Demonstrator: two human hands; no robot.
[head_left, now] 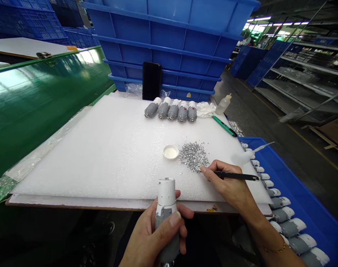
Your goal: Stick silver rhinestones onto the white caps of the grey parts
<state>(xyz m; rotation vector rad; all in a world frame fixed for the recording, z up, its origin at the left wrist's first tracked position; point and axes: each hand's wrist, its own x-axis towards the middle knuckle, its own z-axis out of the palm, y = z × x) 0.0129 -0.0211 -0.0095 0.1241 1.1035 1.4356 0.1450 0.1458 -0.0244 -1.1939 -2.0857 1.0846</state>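
My left hand point(160, 230) is wrapped round a grey and white cylindrical part point(166, 194), its white end pointing up, at the table's front edge. Small studs dot its surface. Between the thumb and fingers of my right hand point(230, 181) is a black tool like tweezers point(241, 176). The fingertips are at the lower right edge of a pile of small silvery pieces point(193, 155). Just left of that pile sits a small round white dish point(170, 152) with pale contents.
Several finished-looking parts point(173, 110) line the back, before a black phone point(151, 81) and stacked blue crates point(169, 48). A green pen-like tool point(224, 126), crumpled tissue point(206, 109) and bottle point(223, 104) are back right. A blue bin point(305, 200) of similar parts stands right.
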